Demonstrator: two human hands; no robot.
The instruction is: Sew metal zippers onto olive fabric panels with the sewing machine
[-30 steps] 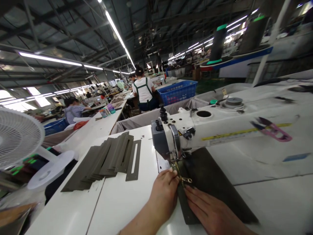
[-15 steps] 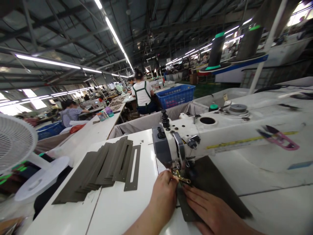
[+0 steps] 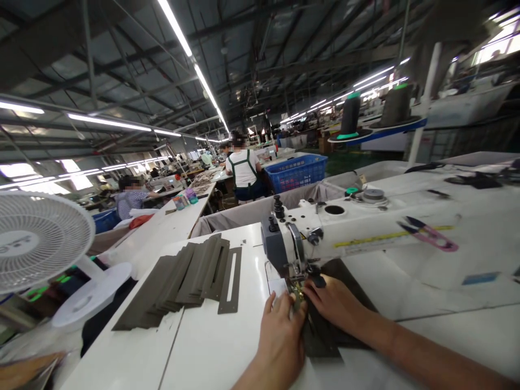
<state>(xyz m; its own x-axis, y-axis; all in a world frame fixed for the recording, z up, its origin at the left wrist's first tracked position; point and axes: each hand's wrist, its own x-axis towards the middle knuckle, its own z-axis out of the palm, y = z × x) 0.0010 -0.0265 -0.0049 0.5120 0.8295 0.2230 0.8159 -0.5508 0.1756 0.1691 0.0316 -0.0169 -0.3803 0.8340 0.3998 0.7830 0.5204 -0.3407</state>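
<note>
At the sewing machine's head (image 3: 278, 244), both my hands are close to the needle area. My left hand (image 3: 282, 330) is closed, with thumb and forefinger at the left edge of a dark grey panel (image 3: 323, 344) and the other fingers curled over the white table. My right hand (image 3: 335, 300) reaches across the panel, fingers pinched together beside the presser foot; what they hold is hidden. Between the fingertips shows a small brass attachment (image 3: 299, 292). A larger dark part (image 3: 357, 284) extends behind my right hand, under the machine arm.
Left of the machine lies a fanned stack of dark grey panels (image 3: 174, 281), with one slotted panel (image 3: 231, 281) at its right end. A white fan (image 3: 44, 238) stands far left. Pink-handled snips (image 3: 430, 235) lie on the machine arm. Thread cones (image 3: 350, 116) stand behind; co-workers sit ahead.
My right hand has moved from lying flat on the panel up to the needle area. My left hand's fingers have spread a little. The view has shifted, bringing more of the fan into sight.
</note>
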